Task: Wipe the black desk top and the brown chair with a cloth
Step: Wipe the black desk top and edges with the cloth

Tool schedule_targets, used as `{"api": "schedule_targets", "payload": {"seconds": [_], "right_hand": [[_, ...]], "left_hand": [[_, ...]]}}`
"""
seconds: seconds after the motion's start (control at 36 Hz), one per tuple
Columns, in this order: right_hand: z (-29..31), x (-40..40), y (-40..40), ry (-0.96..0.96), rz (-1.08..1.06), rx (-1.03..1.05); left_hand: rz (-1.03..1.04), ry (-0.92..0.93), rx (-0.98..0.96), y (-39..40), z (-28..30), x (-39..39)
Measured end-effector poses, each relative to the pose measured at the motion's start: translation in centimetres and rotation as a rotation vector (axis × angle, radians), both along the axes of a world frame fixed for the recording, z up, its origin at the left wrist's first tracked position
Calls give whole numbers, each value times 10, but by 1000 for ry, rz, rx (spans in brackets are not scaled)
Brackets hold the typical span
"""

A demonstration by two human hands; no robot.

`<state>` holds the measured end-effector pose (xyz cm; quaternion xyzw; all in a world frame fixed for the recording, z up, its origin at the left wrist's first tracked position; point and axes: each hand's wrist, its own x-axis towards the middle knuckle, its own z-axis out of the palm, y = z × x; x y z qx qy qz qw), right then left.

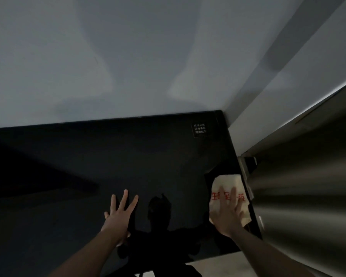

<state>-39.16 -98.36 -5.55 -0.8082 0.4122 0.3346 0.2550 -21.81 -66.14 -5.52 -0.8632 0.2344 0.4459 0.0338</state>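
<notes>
Two hands lie flat on the black counter (128, 156), both with fingers straight and spread, neither curled round anything. The right hand (229, 215) presses down on a pale cloth (227, 185), its palm on the near half and its fingers reaching up across a line of red lettering; the flat press looks meant to spread force over the fabric so that it drags evenly across the glossy top. The left hand (119, 213) rests bare on the counter, well apart from the cloth, probably as a brace while the person leans forward.

The cloth sits at the counter's right edge, just beside a silvery metal surface (308, 196) that rises there. Its long axis runs from the near edge toward the wall (128, 56), in line with the right forearm, and its far end is rounded and bunched slightly.

Farther out, a small label with pale lettering (200, 128) lies near the far right corner, where the counter meets the wall. The glossy top reflects the person's dark outline between the hands. No brown chair is in view, so that part of the task seems not yet begun.
</notes>
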Motion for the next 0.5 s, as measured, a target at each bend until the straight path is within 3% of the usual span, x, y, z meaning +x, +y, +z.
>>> {"api": "schedule_targets", "payload": {"seconds": [0.22, 0.5], "right_hand": [[8, 28, -38, 24, 73, -10], [1, 64, -28, 0, -56, -102]], "left_hand": [[12, -14, -15, 2, -1, 0], [27, -3, -34, 3, 4, 2]]}}
